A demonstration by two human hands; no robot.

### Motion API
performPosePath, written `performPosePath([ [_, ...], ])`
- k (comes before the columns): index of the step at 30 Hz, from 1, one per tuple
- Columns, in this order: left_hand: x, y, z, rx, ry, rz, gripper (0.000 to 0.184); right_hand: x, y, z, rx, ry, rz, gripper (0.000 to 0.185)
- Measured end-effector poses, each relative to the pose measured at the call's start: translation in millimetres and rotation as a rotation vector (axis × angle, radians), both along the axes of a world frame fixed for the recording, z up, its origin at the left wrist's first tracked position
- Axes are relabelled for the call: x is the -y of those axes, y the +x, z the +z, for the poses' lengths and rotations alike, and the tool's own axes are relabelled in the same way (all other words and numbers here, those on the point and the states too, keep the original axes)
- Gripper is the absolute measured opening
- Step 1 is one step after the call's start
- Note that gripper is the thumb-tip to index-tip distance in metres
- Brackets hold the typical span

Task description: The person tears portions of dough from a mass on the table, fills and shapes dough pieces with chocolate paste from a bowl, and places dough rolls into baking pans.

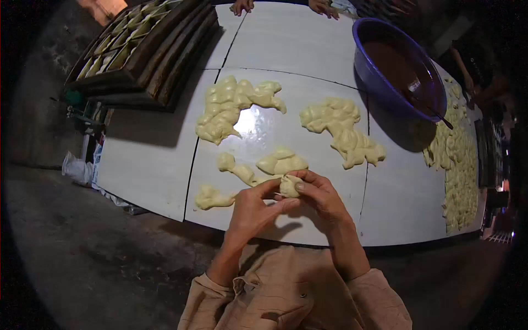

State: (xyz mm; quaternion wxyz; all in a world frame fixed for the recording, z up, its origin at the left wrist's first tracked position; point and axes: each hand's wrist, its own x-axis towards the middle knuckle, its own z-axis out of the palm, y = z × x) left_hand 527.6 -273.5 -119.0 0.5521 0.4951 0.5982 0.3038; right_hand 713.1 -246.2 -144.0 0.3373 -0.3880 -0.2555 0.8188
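Observation:
Both of my hands meet near the front edge of the table, around a small folded piece of dough (290,187). My right hand (320,197) grips it from the right, with the thumb pressed on its near side. From the left, the fingers and thumb of my left hand (258,206) close on its other edge. Just beyond my hands lie a dough lump (282,161) and a stretched dough strip (239,169). Another dough piece (212,197) lies left of my left hand. What my fingers cover of the held piece is hidden.
Larger dough clumps lie on the white tabletop (404,192), one at centre left (228,104), another at centre right (344,129). A purple basin (366,58) holds brown filling. Stacked wooden trays (157,71) stand at left. Flattened dough (461,181) covers the right edge. Other people's hands (242,6) show at the far edge.

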Motion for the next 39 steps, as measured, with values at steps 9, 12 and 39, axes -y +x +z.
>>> performPosePath([
  [9,-28.3,87.6,-38.2,0.343,0.089,0.047,0.046,-2.9,70.6,-6.7,0.584,0.563,-0.298,0.026],
  [12,-36.9,115.0,-30.1,0.569,0.028,0.07,0.07,-5.4,93.0,-21.8,0.456,0.445,-0.446,0.026],
  [39,-112.8,190.5,-54.1,0.441,0.022,-0.079,0.044,-265.4,278.1,50.7,1.265,0.663,0.1,0.026],
])
